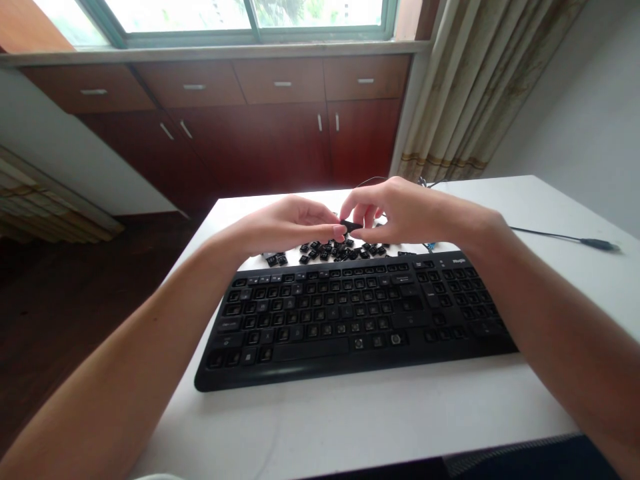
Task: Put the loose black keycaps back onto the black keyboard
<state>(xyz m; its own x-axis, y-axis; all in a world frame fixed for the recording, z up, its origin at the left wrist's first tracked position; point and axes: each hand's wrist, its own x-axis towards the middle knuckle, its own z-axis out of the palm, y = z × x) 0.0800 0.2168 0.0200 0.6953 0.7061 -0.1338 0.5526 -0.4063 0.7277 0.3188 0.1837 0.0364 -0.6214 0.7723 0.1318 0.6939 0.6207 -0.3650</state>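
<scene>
The left hand (pixel 287 225) and the right hand (pixel 397 212) meet over the table, thumb and fingers of each pinched on a small black piece (pixel 352 227) between them. The left fingertips are closed at its left end, the right ones at its right end, so the piece sits right in the grip (its exact shape is hard to make out, the fingers covering part of it). Just below and around the grip, loose black keycaps (pixel 338 254) lie scattered on the white tabletop (pixel 360 413). Nearer the person than the grip lies a black keyboard (pixel 320 367), its long side running across beneath both forearms; many of its key places show open sockets, while others, such as the wide space bar, bear caps. Well to the right of the grip, past the right forearm, a dark cable (pixel 599 244) stretches over the tabletop. Beyond the grip stand reddish-brown cabinets (pixel 270 150).
</scene>
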